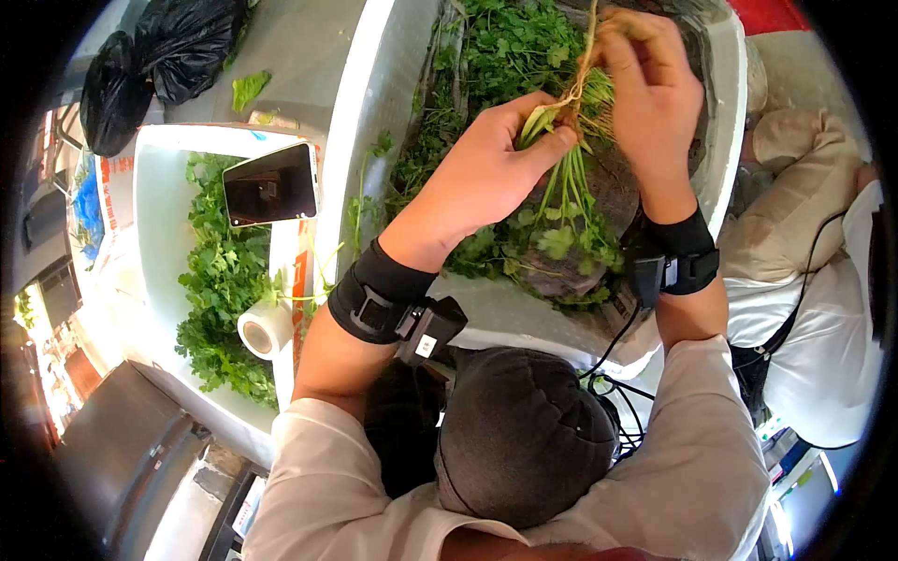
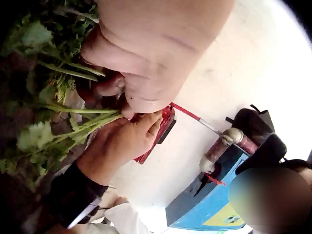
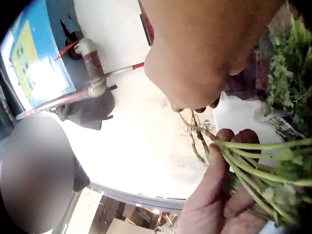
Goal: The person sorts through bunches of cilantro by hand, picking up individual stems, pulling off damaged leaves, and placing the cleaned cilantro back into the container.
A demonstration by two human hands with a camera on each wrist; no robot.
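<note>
Between both hands is a small bunch of cilantro [image 1: 572, 187], its leaves hanging down toward the person and its pale roots [image 3: 195, 129] pointing up and away. My left hand [image 1: 496, 159] pinches the stems near their base, thumb across them. Curled above it, my right hand [image 1: 655, 103] pinches the thin root strands with its fingertips. In the right wrist view the left hand [image 3: 219, 195] grips the stem base, while the right hand [image 3: 204, 53] covers the root tips. More cilantro [image 1: 510, 47] lies below in a white foam box [image 1: 360, 112].
At left, a second white box [image 1: 154, 234] holds leafy cilantro [image 1: 220, 309]. A phone [image 1: 271, 185] and a white roll [image 1: 262, 332] sit along its edge. Black plastic bags [image 1: 178, 56] lie at upper left. Another person's beige-clad leg [image 1: 795, 206] is close on the right.
</note>
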